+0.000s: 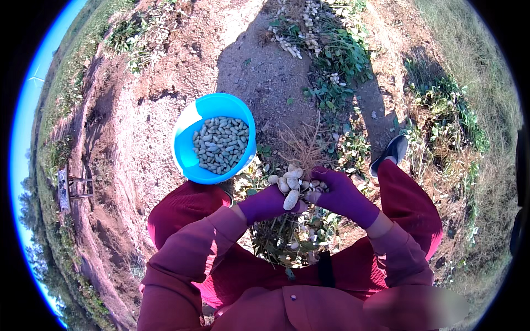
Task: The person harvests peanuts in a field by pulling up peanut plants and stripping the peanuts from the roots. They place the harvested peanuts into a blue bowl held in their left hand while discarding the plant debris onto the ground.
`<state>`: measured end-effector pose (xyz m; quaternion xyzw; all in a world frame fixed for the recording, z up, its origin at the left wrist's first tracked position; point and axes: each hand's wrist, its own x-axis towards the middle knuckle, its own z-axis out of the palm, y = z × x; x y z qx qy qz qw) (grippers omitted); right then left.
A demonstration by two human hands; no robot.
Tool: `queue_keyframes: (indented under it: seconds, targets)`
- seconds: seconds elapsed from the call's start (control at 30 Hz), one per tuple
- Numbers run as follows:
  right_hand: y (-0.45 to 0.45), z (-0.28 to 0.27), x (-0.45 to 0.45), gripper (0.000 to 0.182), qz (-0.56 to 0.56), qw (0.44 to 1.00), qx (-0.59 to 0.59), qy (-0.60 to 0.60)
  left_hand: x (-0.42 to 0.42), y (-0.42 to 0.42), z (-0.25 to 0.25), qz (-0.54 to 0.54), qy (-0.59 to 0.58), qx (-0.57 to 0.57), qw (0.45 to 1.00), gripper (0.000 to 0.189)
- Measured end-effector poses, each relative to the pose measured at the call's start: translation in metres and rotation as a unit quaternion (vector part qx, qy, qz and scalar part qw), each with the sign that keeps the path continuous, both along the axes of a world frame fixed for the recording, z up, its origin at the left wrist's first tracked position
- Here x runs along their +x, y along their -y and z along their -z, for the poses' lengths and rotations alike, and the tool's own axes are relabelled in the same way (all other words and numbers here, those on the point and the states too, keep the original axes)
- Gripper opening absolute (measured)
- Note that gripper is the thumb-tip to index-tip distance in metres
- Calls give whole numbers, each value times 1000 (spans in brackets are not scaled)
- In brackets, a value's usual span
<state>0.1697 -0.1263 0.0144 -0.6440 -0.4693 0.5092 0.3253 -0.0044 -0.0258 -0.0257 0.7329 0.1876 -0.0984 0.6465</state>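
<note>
My left hand (271, 203), in a purple fingerless glove, is closed around the stems of an uprooted peanut plant (305, 151). Its brown roots point away from me, and leafy stems hang below the hands. A cluster of pale peanut pods (291, 184) lies over the left fingers. My right hand (337, 192), gloved alike, has its fingers at several pods on the right side of the cluster; the fingertips are partly hidden. Left of the roots, a blue plastic basin (185, 155) stands on the soil beside my left knee, with many peanut pods (221, 145) inside.
Pulled peanut plants with pods (339, 53) lie in a row ahead, and another leafy heap (447, 111) lies at the right. More plants (143, 41) are at the upper left. My shoe (393, 151) rests on the soil. A small stool-like object (64, 190) stands far left.
</note>
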Motion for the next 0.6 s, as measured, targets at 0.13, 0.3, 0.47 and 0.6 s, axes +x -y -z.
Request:
queue_keyframes:
  seconds: [0.13, 0.3, 0.47, 0.6]
  targets:
    - [3, 15, -5, 26, 17, 999, 11, -40, 6, 3, 18, 124, -47, 223, 966, 39]
    - [4, 8, -8, 24, 60, 991, 50, -111, -6, 2, 37, -9, 56, 62, 996, 59]
    - [6, 12, -1, 25, 5, 998, 51, -40, 3, -2, 16, -22, -40, -73, 996, 54]
    - [4, 3, 4, 20, -73, 967, 161, 186, 0, 2, 10, -92, 35, -175, 980, 53]
